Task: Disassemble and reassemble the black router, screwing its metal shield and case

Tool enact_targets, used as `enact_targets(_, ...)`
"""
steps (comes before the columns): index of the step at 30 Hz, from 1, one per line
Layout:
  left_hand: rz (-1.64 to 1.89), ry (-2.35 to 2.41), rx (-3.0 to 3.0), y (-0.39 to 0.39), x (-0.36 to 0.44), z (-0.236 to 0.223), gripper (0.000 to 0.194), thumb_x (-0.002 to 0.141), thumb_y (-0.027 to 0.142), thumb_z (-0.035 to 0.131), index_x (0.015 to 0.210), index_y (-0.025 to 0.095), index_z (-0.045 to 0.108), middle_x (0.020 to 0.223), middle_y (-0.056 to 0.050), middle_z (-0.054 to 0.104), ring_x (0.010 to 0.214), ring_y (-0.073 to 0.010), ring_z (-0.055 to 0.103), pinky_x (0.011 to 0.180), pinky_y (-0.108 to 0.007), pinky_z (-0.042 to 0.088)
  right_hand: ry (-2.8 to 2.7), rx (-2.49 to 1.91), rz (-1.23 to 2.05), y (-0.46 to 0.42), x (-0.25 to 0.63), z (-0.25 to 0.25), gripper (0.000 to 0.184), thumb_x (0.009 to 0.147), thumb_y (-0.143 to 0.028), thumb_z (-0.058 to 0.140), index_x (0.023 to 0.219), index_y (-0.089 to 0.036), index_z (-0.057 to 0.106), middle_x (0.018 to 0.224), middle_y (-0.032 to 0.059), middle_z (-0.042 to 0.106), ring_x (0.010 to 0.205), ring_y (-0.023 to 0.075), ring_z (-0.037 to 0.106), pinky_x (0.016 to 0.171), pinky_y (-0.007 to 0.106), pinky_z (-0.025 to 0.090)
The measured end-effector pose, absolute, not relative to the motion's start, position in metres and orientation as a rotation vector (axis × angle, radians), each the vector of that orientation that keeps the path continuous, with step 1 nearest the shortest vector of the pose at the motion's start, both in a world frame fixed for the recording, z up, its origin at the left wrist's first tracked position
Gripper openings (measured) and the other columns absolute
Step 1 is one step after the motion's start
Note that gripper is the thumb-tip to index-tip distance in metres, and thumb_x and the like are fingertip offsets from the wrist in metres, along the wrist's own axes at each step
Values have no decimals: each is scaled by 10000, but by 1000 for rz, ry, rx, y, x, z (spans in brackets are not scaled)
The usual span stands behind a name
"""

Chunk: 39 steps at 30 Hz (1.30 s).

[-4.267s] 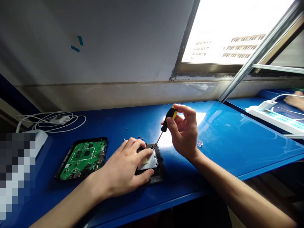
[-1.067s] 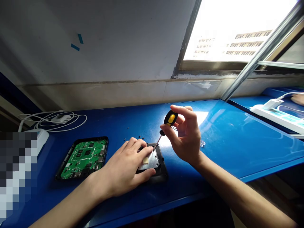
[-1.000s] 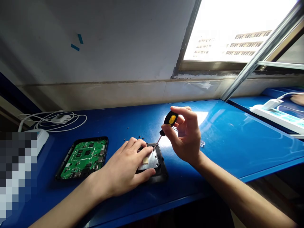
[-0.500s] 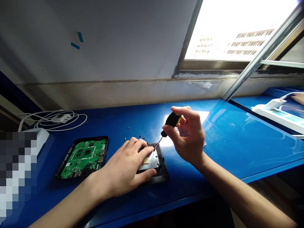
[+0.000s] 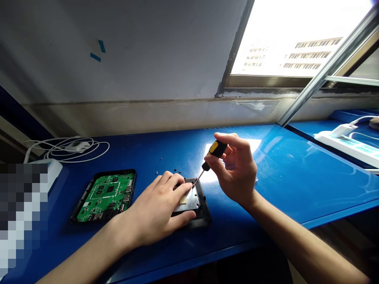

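Observation:
My right hand (image 5: pixel 237 169) grips a screwdriver (image 5: pixel 216 150) by its black and yellow handle, between thumb and fingers. The shaft slants down to the left, and its tip meets the upper edge of a silver metal plate (image 5: pixel 191 200). That plate, with a small beige pad on it, lies in a black plastic cover (image 5: pixel 203 221). Across the cover rests my left hand (image 5: pixel 156 209), fingers stretched and apart, the index fingertip beside the screwdriver tip. Part of the cover is hidden under this hand. Several small dark screws (image 5: pixel 175 170) lie just beyond it.
Left of my hands sits an open black case with a green circuit board (image 5: pixel 103 193). A coiled white cable (image 5: pixel 89 152) lies at the back left. On the right, a white power strip (image 5: pixel 349 146) stands near a metal post (image 5: pixel 314 79). Blue tabletop surrounds the parts.
The screwdriver handle has turned in my right hand, so its yellow patch now faces me. My left hand and the cover stay in place, and the view has shifted slightly.

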<state>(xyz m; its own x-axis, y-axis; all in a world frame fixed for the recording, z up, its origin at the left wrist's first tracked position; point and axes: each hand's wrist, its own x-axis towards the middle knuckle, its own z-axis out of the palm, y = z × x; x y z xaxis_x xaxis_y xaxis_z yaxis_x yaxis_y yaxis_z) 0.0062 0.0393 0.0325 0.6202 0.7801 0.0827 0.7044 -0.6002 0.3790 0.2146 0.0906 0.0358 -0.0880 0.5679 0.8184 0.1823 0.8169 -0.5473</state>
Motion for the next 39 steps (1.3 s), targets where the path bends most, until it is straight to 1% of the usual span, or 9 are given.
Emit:
enact_targets(4, 353, 1201, 2542, 39, 6, 32, 450, 946, 461, 643, 1350, 283, 555, 1318, -62, 581, 1168, -291, 507, 987, -470, 503, -1660, -590, 306, 91, 214, 35, 361, 923, -286, 689, 1258, -374, 587, 959, 6, 522, 728, 152, 614, 573, 332, 614)
enact_targets(7, 366, 1191, 2550, 40, 6, 31, 430, 953, 457, 638, 1337, 279, 560, 1310, -65, 585, 1161, -289, 506, 983, -472, 503, -1677, -587, 378, 88, 216, 35, 299, 1006, -323, 541, 1302, -353, 567, 1081, 37, 570, 803, 171, 664, 613, 357, 637)
enact_targets(10, 340, 1197, 2550, 39, 6, 32, 429, 960, 464, 628, 1337, 274, 556, 1310, -66, 582, 1169, -293, 497, 976, -475, 503, -1690, -601, 471, 87, 216, 36, 342, 1044, -301, 455, 1377, -345, 519, 1200, 59, 628, 881, 194, 707, 670, 392, 657)
enact_targets(14, 311, 1202, 2544, 39, 6, 34, 431, 969, 468, 614, 1344, 264, 553, 1311, -68, 579, 1173, -296, 492, 973, -487, 503, -1699, -612, 451, 87, 216, 36, 404, 1017, -248, 534, 1404, -359, 499, 1129, 40, 655, 818, 176, 716, 679, 384, 650)
enact_targets(21, 326, 1198, 2543, 40, 6, 31, 443, 961, 457, 625, 1359, 277, 551, 1323, -65, 572, 1174, -294, 497, 992, -489, 500, -1669, -610, 256, 91, 216, 34, 371, 902, -292, 716, 1243, -361, 587, 941, 6, 530, 711, 154, 601, 554, 325, 597)
enact_targets(24, 336, 1200, 2545, 40, 6, 31, 438, 957, 451, 634, 1352, 279, 555, 1315, -61, 579, 1175, -292, 499, 992, -484, 502, -1680, -583, 297, 88, 216, 35, 299, 980, -321, 587, 1278, -355, 595, 999, 25, 545, 733, 162, 629, 583, 354, 617)
enact_targets(28, 333, 1199, 2554, 39, 7, 32, 425, 959, 434, 636, 1344, 276, 555, 1311, -60, 580, 1182, -294, 495, 987, -480, 504, -1684, -577, 429, 85, 217, 37, 346, 1044, -283, 445, 1361, -344, 569, 1163, 59, 625, 842, 185, 704, 645, 377, 645)
enact_targets(33, 309, 1207, 2561, 39, 7, 33, 425, 960, 421, 637, 1344, 262, 549, 1315, -65, 579, 1179, -295, 490, 981, -486, 503, -1674, -615, 425, 86, 216, 36, 395, 1004, -241, 557, 1381, -357, 542, 1088, 35, 674, 800, 181, 716, 650, 378, 643)
enact_targets(39, 318, 1208, 2566, 39, 7, 32, 434, 956, 405, 639, 1358, 274, 542, 1314, -61, 582, 1183, -295, 498, 980, -474, 501, -1668, -625, 274, 90, 216, 35, 397, 895, -244, 730, 1247, -372, 600, 877, -9, 557, 722, 152, 602, 600, 327, 582)
